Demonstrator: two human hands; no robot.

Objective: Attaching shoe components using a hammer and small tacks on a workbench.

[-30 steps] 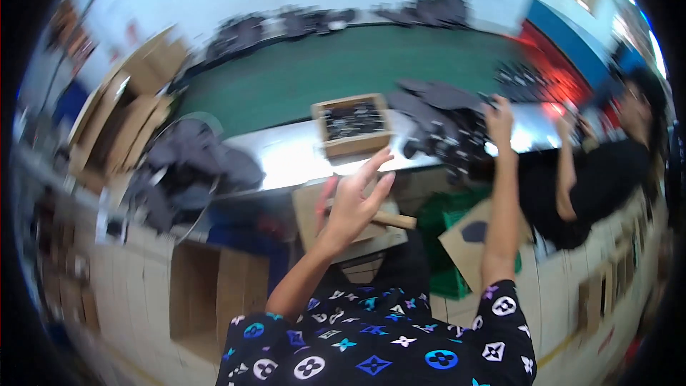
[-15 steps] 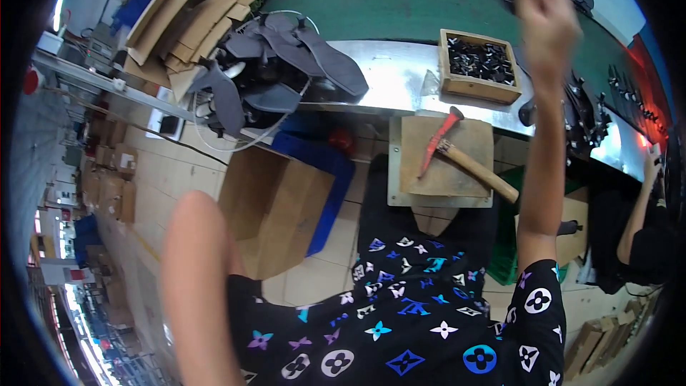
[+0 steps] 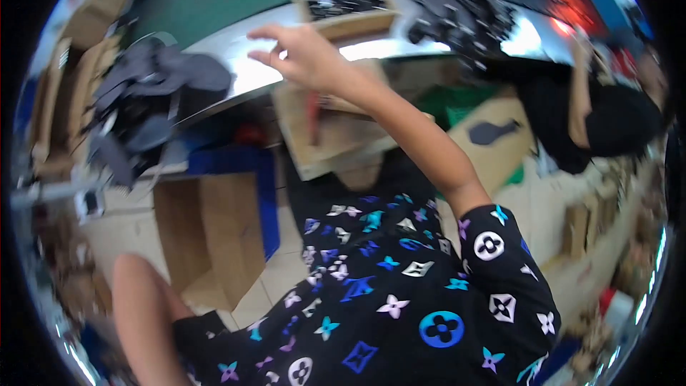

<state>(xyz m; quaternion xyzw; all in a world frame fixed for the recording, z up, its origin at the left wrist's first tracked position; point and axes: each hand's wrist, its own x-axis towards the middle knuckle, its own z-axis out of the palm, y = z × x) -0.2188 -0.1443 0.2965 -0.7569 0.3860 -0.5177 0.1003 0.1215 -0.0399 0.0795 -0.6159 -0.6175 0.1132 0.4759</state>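
My right hand (image 3: 304, 57) hangs over the shiny metal edge of the bench, its fingers apart and nothing visible between them. Just below it, a hammer with a red head (image 3: 312, 118) lies on a square board (image 3: 341, 141); my forearm covers part of its handle. Beyond my hand stands a wooden box (image 3: 357, 25) of small black pieces. To the left lies a pile of grey sole-shaped pieces (image 3: 153, 75). My left arm is bent at the lower left, and its hand is out of view.
Dark strapped pieces (image 3: 457, 11) lie along the bench to the right of the box. An open cardboard box (image 3: 232, 232) stands at the lower left beside a blue bin (image 3: 268, 200). Another person (image 3: 618, 118) works at the far right.
My right hand has come back from the far right of the bench and swung left, its fingers spread. The whole view has turned, so the bench and boxes sit further left.
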